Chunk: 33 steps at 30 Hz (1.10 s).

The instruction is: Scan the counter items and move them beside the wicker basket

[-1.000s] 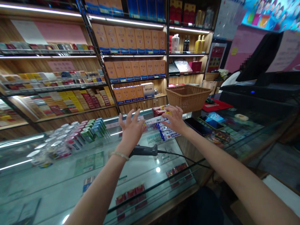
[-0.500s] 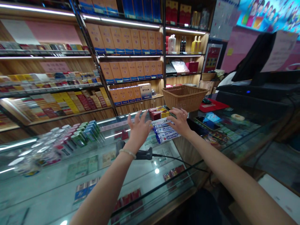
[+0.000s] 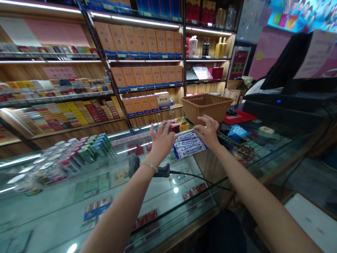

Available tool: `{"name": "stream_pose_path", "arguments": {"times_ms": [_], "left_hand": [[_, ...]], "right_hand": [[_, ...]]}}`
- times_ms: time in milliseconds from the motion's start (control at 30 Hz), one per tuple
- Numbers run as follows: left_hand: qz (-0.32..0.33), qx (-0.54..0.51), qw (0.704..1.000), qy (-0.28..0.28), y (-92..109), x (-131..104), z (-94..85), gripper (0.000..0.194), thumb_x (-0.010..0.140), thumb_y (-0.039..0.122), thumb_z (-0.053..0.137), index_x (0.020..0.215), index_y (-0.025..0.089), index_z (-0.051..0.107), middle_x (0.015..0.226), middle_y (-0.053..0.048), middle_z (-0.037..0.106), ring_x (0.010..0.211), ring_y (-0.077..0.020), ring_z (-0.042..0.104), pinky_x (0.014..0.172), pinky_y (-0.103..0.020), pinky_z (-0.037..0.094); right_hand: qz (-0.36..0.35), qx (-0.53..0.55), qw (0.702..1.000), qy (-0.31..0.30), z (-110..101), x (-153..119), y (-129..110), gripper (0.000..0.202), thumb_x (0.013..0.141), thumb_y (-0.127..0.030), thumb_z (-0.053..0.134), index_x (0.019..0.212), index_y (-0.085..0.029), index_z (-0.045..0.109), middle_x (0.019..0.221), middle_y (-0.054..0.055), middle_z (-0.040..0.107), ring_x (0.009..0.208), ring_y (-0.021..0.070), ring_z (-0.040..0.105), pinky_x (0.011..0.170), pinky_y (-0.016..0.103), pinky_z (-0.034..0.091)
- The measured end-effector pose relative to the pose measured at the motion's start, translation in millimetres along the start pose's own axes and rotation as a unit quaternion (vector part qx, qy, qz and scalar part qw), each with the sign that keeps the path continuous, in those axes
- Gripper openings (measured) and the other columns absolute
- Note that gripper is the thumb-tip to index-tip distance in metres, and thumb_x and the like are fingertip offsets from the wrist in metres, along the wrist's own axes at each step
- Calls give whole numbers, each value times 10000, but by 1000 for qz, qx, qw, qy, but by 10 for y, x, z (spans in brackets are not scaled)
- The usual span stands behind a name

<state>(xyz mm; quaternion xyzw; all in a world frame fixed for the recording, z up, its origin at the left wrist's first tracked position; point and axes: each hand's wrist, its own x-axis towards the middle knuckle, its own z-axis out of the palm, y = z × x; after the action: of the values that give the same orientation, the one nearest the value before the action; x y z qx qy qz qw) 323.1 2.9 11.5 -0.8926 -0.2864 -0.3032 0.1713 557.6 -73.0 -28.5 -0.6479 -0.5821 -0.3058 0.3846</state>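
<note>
Thumbs and fingertips of our two hands meet the ends of a slim pale packet (image 3: 185, 132), seen nearly edge-on: our left hand (image 3: 162, 142) has its left end, our right hand (image 3: 209, 131) its right. Both are partly open, pinching at the thumb side while the other fingers spread and arch upward; the exact contact at the left end is hard to see. The packet sits at the far edge of a stack of blue-and-white wrapped bars (image 3: 190, 147), and we cannot tell whether it touches them. Just behind are red-and-yellow wrapped bars (image 3: 180, 124). Our left wrist wears a pale bracelet (image 3: 149, 166) and crosses above a dark handheld scanner (image 3: 164, 171) on the glass counter (image 3: 147, 191). Beyond our hands stands a brown wicker basket (image 3: 207, 109); to its right, a red mat (image 3: 242, 117) bears a dark computer mouse (image 3: 231, 111). Small tubs (image 3: 91, 153) stand in rows at left, and orange-and-blue boxes (image 3: 142, 42) line the back shelves.
</note>
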Motion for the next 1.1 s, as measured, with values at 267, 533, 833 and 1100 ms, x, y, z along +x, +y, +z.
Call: {"name": "stream_pose_path", "arguments": {"times_ms": [267, 533, 833, 1100], "left_hand": [[-21, -9, 1000, 5, 22, -14, 15, 234, 967, 389, 610, 880, 292, 803, 1551, -34, 542, 1487, -382, 360, 1198, -771, 112], [-62, -31, 997, 32, 19, 17, -2, 284, 962, 426, 614, 792, 306, 807, 1483, -16, 607, 1471, -383, 364, 1179, -782, 103], [-85, -49, 995, 21, 20, 21, 50, 341, 949, 486, 613, 743, 287, 797, 1454, -48, 621, 1450, -403, 368, 1171, -784, 115], [-75, -37, 996, -6, 7, -10, 170, 376, 933, 520, 623, 717, 268, 801, 1389, -89, 662, 1430, -425, 384, 1161, -785, 133]], "right_hand": [[10, 30, 999, -22, 17, -6, 41, 204, 969, -407, 599, 963, -313, 780, 1428, 48, 578, 1412, 319, 393, 1150, 547, 236], [25, 44, 998, -41, 1, -5, 43, 228, 975, -402, 565, 943, -300, 768, 1427, 59, 552, 1432, 318, 352, 1154, 558, 236], [32, 28, 996, -80, 36, -5, 83, 181, 931, -374, 609, 884, -288, 761, 1440, 55, 542, 1438, 323, 339, 1153, 579, 227], [45, 33, 990, -127, 49, -8, 105, 126, 863, -348, 665, 822, -282, 764, 1409, 54, 576, 1434, 331, 351, 1160, 613, 207]]}}
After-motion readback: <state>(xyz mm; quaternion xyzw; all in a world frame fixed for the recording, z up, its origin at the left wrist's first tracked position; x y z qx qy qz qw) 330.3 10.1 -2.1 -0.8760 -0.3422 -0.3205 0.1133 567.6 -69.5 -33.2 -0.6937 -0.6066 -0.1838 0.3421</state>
